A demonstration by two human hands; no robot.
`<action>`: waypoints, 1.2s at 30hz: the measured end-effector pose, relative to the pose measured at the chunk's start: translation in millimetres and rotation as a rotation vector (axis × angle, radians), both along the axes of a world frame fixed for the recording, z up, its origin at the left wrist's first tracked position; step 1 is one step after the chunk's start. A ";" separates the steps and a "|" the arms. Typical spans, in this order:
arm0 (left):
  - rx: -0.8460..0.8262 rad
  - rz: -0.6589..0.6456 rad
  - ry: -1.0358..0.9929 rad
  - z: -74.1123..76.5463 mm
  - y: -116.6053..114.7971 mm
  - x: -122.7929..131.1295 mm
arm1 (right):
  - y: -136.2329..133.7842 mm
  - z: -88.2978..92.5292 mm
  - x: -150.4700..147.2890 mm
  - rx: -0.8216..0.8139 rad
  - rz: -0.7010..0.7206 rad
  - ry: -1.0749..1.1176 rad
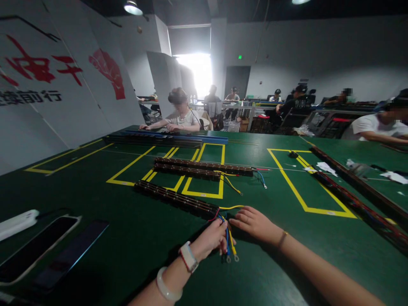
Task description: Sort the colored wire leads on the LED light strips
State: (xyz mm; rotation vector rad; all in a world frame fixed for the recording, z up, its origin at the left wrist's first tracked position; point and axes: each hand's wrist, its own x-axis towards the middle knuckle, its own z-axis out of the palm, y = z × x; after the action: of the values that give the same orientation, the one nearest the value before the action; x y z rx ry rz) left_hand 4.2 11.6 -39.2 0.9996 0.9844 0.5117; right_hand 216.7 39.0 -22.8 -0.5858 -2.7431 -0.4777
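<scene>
- Left hand [214,238]: fingers bent in tight on the wires [227,240] at the strip's near end, probably to keep them bunched; the ring lugs [236,258] hang out below, toward the worktop's near edge.
- Right hand [253,221]: fingers loosely curved, just beside the wires. A yellow lead [230,208] runs from the strip to these fingers; I cannot tell whether they grip it.
- The near strip [175,199] lies slantwise, its wired end toward the worktop's near edge, which seems to suit both hands.
- Two more strips [204,168] lie side by side beyond it, across the yellow tape [204,195], wires pointing toward the right edge; the tape presumably marks out places.
- Phones [75,250] lie at the near left corner, perhaps to be out of the way.
- Long harnesses [346,195] run along the right edge of the worktop [287,191].
- A person [185,117] sits at the far edge, behind a blue rail [212,139].
</scene>
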 end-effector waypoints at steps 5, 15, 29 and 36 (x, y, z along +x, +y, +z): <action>-0.028 -0.048 -0.021 4.9 0.4 -2.1 | -15.7 -7.2 -4.3 0.049 0.067 -0.028; -0.042 0.011 -0.076 2.4 1.1 0.0 | 1.2 -3.8 -17.1 -0.090 0.046 0.231; 0.013 -0.033 -0.037 5.3 2.0 0.0 | 64.1 20.2 -127.6 -0.391 -0.358 0.346; 0.039 -0.014 -0.029 1.1 0.8 0.7 | 58.4 30.0 -101.7 -0.396 -0.327 0.426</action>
State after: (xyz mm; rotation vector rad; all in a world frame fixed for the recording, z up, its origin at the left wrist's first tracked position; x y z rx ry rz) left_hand 5.0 12.4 -38.1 1.0310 0.9437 0.5343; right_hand 114.9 97.3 7.1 -1.1001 -2.3404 0.1268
